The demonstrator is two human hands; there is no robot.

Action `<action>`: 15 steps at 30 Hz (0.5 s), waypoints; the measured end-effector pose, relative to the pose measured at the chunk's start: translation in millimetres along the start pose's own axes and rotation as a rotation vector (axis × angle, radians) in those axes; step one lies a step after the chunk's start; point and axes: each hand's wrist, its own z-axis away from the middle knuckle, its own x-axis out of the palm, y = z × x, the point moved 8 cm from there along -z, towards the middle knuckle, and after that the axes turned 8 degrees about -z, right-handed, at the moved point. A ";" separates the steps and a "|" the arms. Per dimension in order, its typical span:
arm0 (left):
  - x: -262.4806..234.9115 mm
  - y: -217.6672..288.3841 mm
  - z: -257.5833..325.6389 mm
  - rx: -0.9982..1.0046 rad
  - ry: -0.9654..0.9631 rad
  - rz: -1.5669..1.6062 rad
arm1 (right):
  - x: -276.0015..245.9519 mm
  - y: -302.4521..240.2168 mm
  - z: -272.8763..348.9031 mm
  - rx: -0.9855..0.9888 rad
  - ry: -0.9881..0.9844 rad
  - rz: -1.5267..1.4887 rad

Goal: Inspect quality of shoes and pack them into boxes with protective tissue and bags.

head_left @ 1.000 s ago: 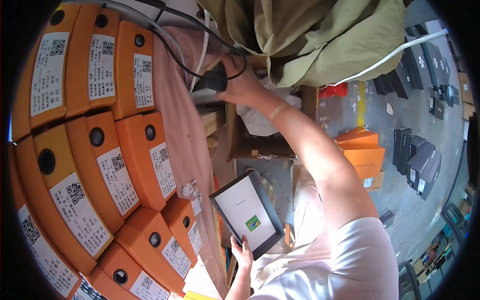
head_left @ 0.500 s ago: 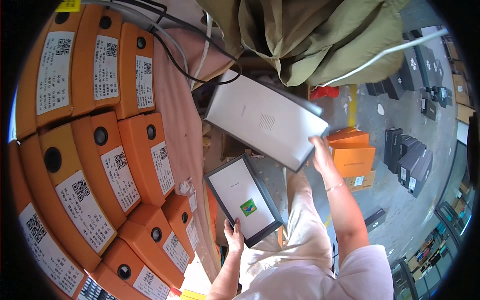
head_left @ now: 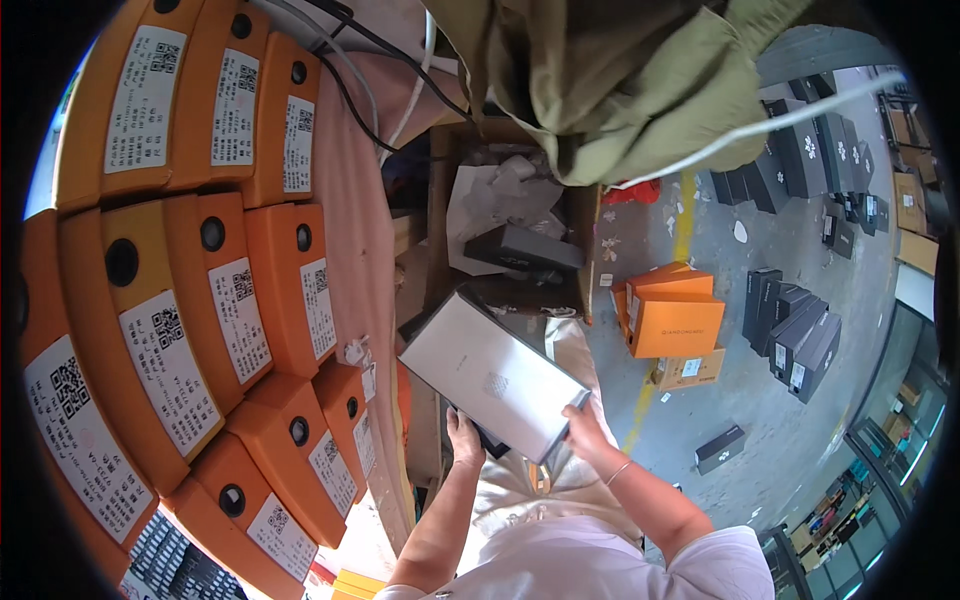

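Stacked orange boxes (head_left: 185,262) filled the left side, and ahead of the lap (head_left: 515,505) an open cardboard box (head_left: 439,210), where white paper (head_left: 464,210) but no black box had shown a second earlier, now held a slim black box (head_left: 525,247). The main change was nearer: the white-faced panel (head_left: 495,375) had come down from in front of the cardboard box and slanted over the lap, covering nearly all of the dark tray (head_left: 492,443) that had lain in plain view. For the work in hand, this meant the two pieces were brought together, one above the other; whether they touched could not be told. The right hand (head_left: 588,430) grasped the panel by its near right corner. The left hand (head_left: 464,438) gripped the tray's edge, below the panel's left side; how far its hidden fingers curled could not be seen.
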 end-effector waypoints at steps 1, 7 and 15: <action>-4.9 -4.1 7.2 -0.023 0.030 0.014 | 4.0 8.1 4.6 0.040 0.029 -0.028; 9.6 26.9 28.7 0.192 -0.202 -0.046 | 25.4 30.4 21.2 0.200 0.044 0.200; 20.7 56.2 35.9 0.170 -0.145 -0.137 | 4.7 21.2 11.0 0.080 -0.001 0.520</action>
